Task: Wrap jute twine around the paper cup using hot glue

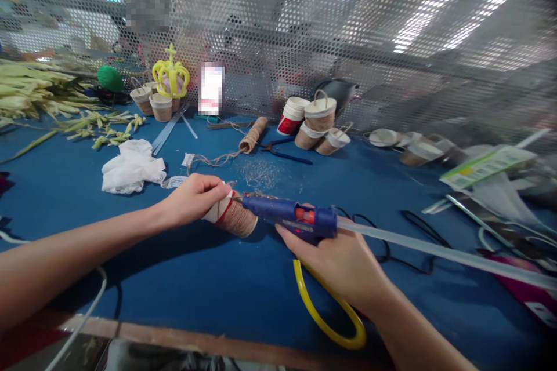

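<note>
My left hand (198,200) is closed on the rim end of a small paper cup (237,217), which lies tilted on its side, its body wound with brown twine below a red and white band. In my right hand (337,261) is a blue glue gun (291,217), its nozzle at the cup's upper side by the twine. A long translucent glue stick (435,249) sticks out of the gun's back. Yellow-handled scissors (328,313) show below my right hand; whether the hand touches them I cannot tell. A twine roll (253,134) lies beyond the cup.
Twine-covered baskets (319,116) stand beside stacked cups (292,116) at the back, with pliers (287,153) before them. White cloth (133,167) and glue sticks (167,130) lie left. A black cable (418,243) and packets (487,168) lie right. Perforated metal panel (261,23) borders the blue table (195,284).
</note>
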The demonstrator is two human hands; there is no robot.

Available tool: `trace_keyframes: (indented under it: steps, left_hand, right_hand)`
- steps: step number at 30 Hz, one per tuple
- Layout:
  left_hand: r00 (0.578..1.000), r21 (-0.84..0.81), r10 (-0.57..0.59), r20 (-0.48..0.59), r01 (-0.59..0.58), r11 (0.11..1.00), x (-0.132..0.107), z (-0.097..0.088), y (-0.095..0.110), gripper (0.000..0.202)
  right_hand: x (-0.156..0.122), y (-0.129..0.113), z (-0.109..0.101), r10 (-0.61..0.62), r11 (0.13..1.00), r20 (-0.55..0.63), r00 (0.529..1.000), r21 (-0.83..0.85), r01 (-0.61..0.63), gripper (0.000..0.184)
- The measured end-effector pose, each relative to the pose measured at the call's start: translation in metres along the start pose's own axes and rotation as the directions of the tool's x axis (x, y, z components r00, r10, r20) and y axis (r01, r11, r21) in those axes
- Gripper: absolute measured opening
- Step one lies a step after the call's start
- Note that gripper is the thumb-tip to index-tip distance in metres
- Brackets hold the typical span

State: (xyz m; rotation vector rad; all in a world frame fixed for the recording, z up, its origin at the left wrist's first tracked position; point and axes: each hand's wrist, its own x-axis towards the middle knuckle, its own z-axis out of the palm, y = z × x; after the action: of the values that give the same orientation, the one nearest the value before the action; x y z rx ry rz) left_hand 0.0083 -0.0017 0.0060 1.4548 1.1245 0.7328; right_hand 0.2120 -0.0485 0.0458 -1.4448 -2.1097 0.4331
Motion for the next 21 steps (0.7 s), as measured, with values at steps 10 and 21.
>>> trace_keyframes:
  steps: [10,21]
  left_hand:
    - [0.990,-0.117,-0.134,-0.046,0.127,0.985,0.004,0.000,-0.005,0.029]
    - [0.980,-0.189,-0.184,-0.080,0.167,0.968,0.006,0.002,-0.002,0.027]
  right_hand:
    - [-0.012,0.010,0.013,-0.038,0.999,-0.006,0.999,0.002,0.038,0.012]
    - [-0.016,0.008,0.010,-0.053,0.997,0.067,0.996,-0.058,0.057,0.012]
